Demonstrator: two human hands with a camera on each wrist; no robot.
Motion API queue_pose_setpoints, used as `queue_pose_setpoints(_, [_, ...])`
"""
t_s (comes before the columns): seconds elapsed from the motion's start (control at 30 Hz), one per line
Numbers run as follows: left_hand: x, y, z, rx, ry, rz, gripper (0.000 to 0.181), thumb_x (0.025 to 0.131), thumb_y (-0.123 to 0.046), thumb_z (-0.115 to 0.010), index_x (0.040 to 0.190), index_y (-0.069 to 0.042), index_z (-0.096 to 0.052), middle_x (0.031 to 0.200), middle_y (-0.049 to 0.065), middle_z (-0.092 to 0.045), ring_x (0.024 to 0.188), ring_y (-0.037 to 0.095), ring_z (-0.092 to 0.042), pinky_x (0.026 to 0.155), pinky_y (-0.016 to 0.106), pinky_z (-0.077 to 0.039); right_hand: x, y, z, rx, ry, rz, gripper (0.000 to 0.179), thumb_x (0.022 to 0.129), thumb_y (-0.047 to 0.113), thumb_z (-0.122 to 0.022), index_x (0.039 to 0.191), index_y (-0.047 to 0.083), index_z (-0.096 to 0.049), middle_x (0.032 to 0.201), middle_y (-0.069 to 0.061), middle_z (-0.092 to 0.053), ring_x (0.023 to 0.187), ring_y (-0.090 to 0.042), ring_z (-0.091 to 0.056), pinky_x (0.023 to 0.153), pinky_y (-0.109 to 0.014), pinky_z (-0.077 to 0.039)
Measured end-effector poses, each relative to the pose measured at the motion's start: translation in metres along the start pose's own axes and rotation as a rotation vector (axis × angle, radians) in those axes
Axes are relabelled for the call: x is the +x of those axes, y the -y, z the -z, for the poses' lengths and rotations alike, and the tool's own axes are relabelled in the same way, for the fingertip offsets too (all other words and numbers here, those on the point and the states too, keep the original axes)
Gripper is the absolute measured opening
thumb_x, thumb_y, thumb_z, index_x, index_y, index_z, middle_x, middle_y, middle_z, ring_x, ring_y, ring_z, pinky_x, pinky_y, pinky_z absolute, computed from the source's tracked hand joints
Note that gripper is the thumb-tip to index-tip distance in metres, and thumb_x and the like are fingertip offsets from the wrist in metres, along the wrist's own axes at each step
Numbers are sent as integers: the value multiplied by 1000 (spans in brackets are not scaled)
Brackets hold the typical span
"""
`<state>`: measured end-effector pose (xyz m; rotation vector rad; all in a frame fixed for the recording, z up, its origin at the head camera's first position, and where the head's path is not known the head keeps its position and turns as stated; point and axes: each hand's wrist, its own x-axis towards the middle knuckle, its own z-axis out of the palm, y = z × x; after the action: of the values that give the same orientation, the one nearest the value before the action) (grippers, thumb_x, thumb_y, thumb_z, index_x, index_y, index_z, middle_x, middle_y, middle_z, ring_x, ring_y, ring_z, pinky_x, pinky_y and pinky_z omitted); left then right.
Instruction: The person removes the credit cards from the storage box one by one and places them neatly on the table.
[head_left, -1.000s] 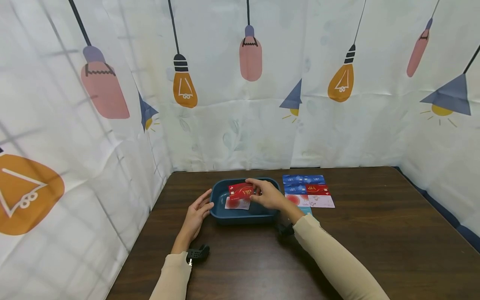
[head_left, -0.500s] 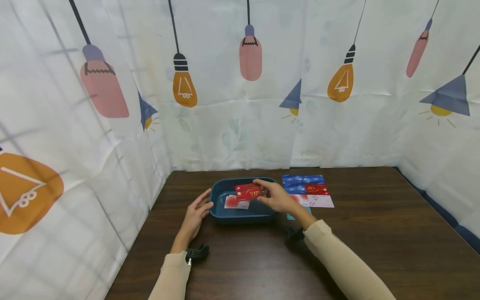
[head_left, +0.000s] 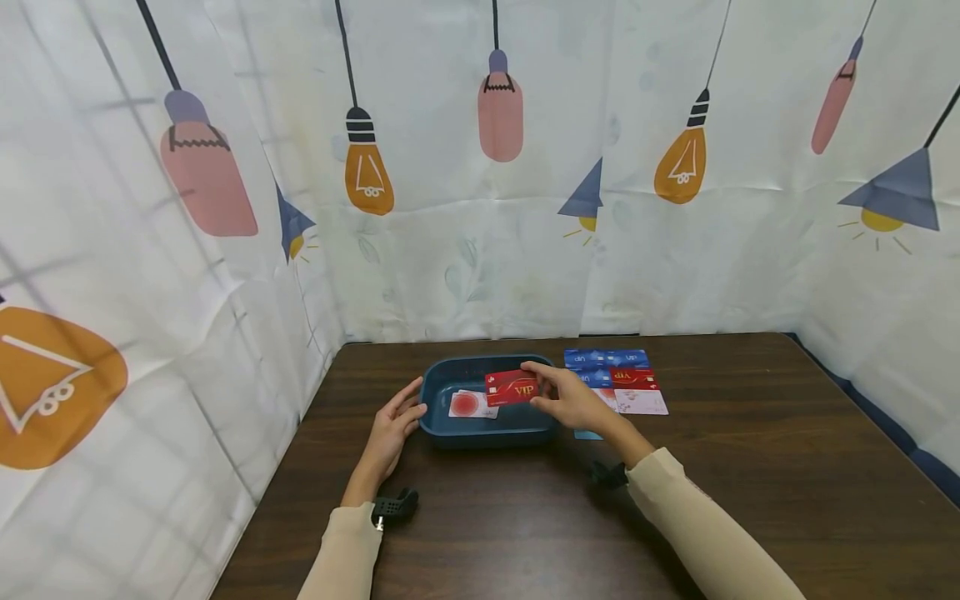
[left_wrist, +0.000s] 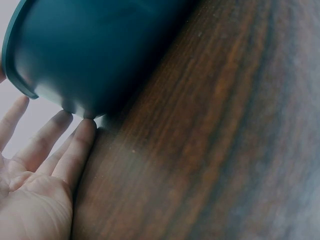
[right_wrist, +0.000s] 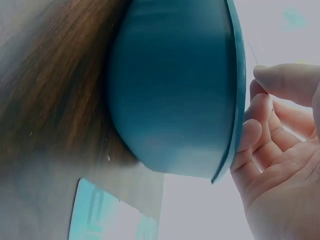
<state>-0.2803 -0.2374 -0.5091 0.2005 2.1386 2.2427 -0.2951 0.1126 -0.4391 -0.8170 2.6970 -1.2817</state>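
A red VIP card (head_left: pixel 510 387) is pinched between the thumb and fingers of my right hand (head_left: pixel 573 404), above the right half of a blue plastic tub (head_left: pixel 480 438). Seen edge-on in the right wrist view, the card is a thin line at the thumb tip. My left hand (head_left: pixel 390 433) touches the tub's left end with its fingers extended; the left wrist view has the fingertips (left_wrist: pixel 89 125) against the outer wall. White cards with a red round print (head_left: pixel 467 405) lie overlapping on the tub floor, partly under the held card in the head view.
Right of the tub, several cards lie in rows on the dark wooden table (head_left: pixel 750 467): blue VIP cards (head_left: pixel 606 358), a red card (head_left: pixel 635 379), a pale pink card (head_left: pixel 641 402) and a light blue card (right_wrist: pixel 107 212). A printed curtain (head_left: pixel 465 275) hangs behind the table.
My right hand has drawn the red card rightward from over the white cards, uncovering more of them. The left hand and the tub have stayed put.
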Motion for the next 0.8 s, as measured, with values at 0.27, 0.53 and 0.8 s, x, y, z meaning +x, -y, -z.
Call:
queue_pose_setpoints(0.27, [0, -1, 0, -10, -2, 7, 56, 103, -18, -63, 156, -20, -45, 155, 17, -48, 139, 27, -50, 97, 21, -52, -11, -2, 9, 38, -8, -17, 61, 96, 14, -73, 151, 10, -50, 100, -4, -59, 84, -19, -54, 68, -25, -48])
queue_pose_setpoints(0.53, [0, -1, -1, -7, -9, 13, 55, 103, -17, -62, 156, -21, -46, 156, 15, -47, 136, 21, -51, 96, 19, -52, -21, -7, 17, 69, -14, -12, 61, 95, 13, -72, 151, 8, -49, 101, -7, -58, 86, -21, -53, 68, -25, -49])
queue_pose_setpoints(0.8, [0, -2, -1, 1, 0, 14, 56, 103, -19, -62, 156, -21, -45, 156, 16, -47, 140, 28, -49, 101, 25, -52, -29, -14, 24, 47, -12, -11, 61, 96, 13, -71, 152, 7, -48, 101, -6, -59, 86, -22, -54, 69, -26, -51])
